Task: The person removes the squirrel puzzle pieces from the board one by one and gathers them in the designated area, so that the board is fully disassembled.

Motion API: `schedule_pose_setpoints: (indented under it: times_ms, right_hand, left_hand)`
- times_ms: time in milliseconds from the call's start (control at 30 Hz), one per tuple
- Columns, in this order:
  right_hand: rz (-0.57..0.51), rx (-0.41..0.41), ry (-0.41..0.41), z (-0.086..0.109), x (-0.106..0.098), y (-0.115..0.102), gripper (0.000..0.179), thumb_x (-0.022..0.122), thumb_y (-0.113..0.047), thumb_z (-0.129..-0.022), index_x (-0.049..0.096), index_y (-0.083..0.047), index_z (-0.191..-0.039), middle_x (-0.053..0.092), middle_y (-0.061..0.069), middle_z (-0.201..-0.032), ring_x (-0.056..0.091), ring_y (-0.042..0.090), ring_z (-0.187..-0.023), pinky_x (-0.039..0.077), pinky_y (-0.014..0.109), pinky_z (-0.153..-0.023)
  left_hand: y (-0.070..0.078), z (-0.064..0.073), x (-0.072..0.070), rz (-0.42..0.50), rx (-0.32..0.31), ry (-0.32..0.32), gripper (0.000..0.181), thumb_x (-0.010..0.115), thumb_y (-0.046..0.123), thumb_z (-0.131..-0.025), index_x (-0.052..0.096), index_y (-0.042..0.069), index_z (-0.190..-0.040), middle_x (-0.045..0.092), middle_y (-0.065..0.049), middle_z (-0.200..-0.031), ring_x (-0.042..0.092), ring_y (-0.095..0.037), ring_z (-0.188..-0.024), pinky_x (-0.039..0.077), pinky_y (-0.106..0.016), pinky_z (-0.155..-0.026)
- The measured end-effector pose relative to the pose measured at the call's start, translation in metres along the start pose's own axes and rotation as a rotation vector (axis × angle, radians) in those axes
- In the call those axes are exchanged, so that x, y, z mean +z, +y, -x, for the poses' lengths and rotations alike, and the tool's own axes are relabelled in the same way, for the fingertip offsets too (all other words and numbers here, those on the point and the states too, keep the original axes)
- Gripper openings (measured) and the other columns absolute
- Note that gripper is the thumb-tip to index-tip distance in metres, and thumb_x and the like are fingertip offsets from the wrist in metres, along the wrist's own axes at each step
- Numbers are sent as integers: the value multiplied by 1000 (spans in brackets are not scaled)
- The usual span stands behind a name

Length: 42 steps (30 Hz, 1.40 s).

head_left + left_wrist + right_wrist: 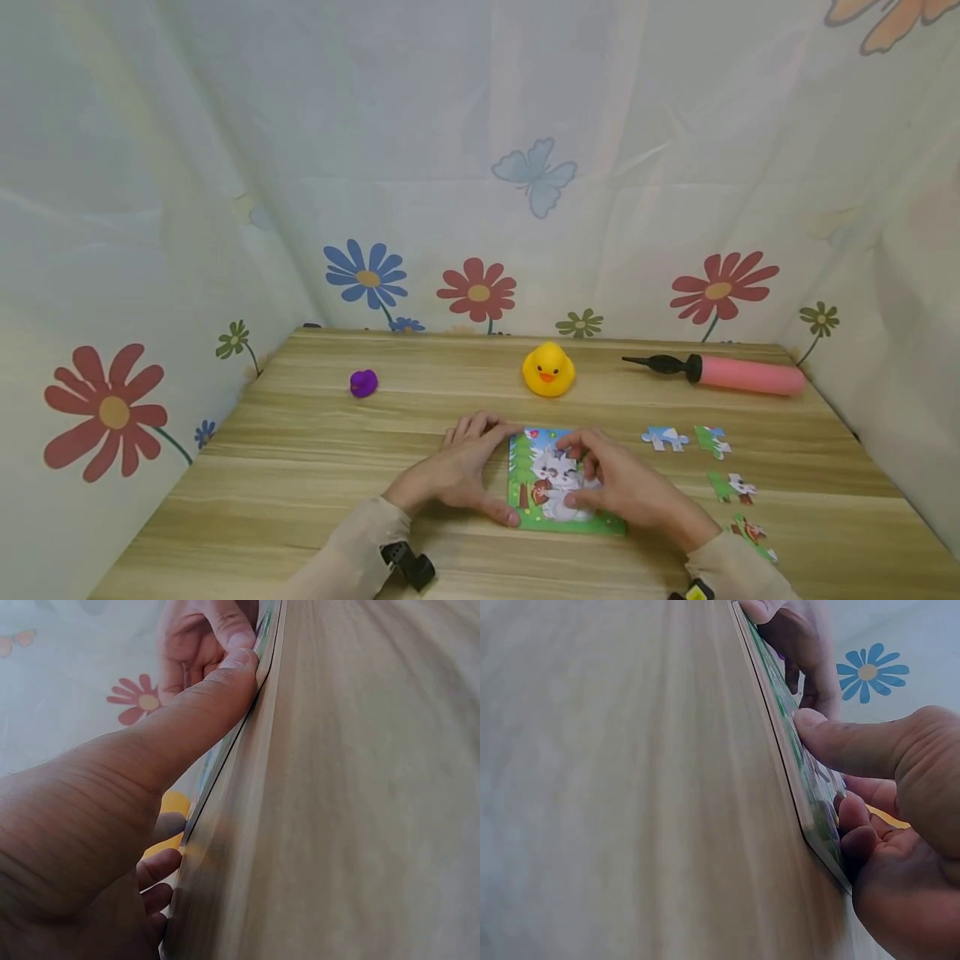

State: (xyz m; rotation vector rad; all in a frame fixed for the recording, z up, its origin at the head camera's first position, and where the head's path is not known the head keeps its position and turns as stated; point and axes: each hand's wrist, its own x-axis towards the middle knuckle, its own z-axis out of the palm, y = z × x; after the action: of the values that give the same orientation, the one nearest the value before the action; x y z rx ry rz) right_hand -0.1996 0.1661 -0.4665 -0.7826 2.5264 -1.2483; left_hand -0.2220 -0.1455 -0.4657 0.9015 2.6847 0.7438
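Observation:
A jigsaw puzzle [525, 521] with a white cartoon animal on green lies in a flat board at the table's front middle. My left hand [461, 475] holds the board's left side, the thumb at the lower corner and the index finger at the upper. In the left wrist view, the thumb [202, 712] bears on the board's edge. Over the picture's right part, my right hand [618, 479] touches the surface with thumb and bent fingers. The right wrist view shows that thumb [847, 742] on the face. Whether a piece is pinched there is hidden.
Several loose puzzle pieces lie right of the board, among them a blue one [664, 438] and a green one [732, 487]. Behind stand a yellow rubber duck [548, 370], a small purple duck [363, 383] and a pink hand pump [750, 376]. Flowered curtains border the table [300, 450].

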Motion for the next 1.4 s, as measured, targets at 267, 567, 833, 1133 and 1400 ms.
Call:
schedule_pose_setpoints:
  times_ms: [267,567,833,1133,1400]
  right_hand:
    - [-28,4,-1,0,-5,1,51,85,-16,-100,62,-9,-145,58,8,-124,57,23,-100,50,25,-82]
    - [-5,9,-20,-2,-9,-2,55,87,-19,-99,66,-5,-148,63,6,-118,58,20,-95,51,25,-78]
    - [17,18,-13,-3,-10,-1,56,89,-21,-98,68,-4,-147,65,3,-112,59,17,-92,52,25,-76]
    - [-22,15,-28,-3,-13,2,57,88,-23,-99,67,-4,-149,66,4,-109,61,19,-91,53,25,-75]
    - [-19,-45,24,2,-28,-6,53,87,-24,-100,69,-7,-147,66,8,-114,59,20,-89,48,25,-69]
  left_hand:
    - [1,-1,-1,2,1,3,122,96,72,-74,40,26,-172,36,-9,-168,31,-35,-152,28,-65,-126]
    - [0,-1,-1,-7,-6,3,123,96,73,-73,39,29,-173,36,-7,-168,30,-33,-152,28,-63,-126]
    - [0,0,-1,-8,-2,9,123,96,72,-73,39,29,-172,36,-7,-167,30,-34,-152,27,-64,-126]
    - [0,0,0,0,-1,2,123,97,72,-73,39,27,-173,36,-8,-168,30,-34,-153,28,-65,-125]
    - [0,0,0,-10,1,3,124,97,72,-72,38,28,-173,35,-8,-168,30,-35,-153,28,-64,-125]
